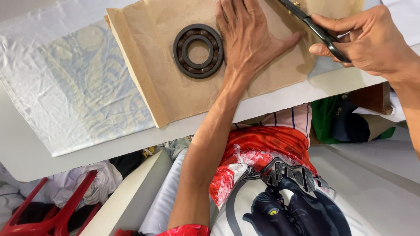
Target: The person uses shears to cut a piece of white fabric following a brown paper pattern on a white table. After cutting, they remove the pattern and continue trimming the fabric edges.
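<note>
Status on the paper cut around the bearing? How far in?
Done: the bearing lies flat on the brown paper, spread on the white table. In hand: the left hand presses the paper flat beside the bearing; the right hand holds black scissors at the paper's far edge. Left: how far the cut runs is hidden by the hands.
</note>
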